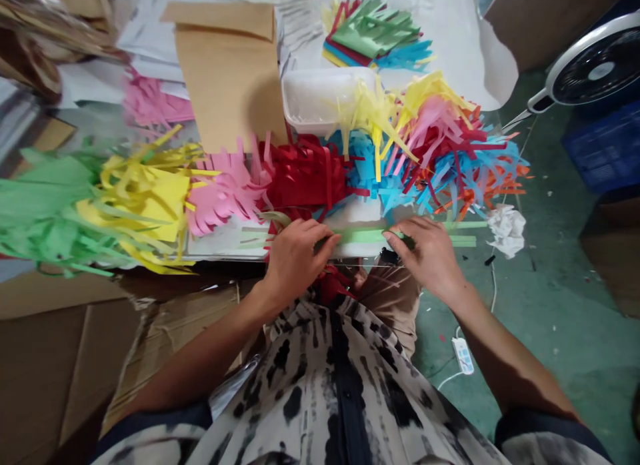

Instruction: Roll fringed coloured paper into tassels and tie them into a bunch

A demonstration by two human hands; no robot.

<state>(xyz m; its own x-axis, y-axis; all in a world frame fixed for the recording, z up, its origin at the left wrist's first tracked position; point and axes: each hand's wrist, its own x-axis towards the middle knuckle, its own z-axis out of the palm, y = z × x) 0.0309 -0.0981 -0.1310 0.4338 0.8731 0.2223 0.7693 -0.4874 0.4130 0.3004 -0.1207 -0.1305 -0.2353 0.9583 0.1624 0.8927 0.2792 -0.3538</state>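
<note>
A pale green fringed paper piece (363, 236) lies lengthwise along the front edge of the table, its cut strips poking out past both hands. My left hand (296, 253) is closed on its left part, thumb and fingers pinched together. At the other end my right hand (426, 253) grips it the same way, fingers curled over the paper. Just behind the hands lie red fringed paper (310, 175) and blue fringed paper (367, 161). Pink fringed paper (225, 188) is to the left of the red.
Yellow (167, 198) and green fringed paper (40, 191) cover the table's left end. Behind stand a brown paper bag (230, 78) and a white plastic tray (310, 98). A mixed fringe pile (450, 145), crumpled tissue (507, 229) and a fan (595, 68) are at right.
</note>
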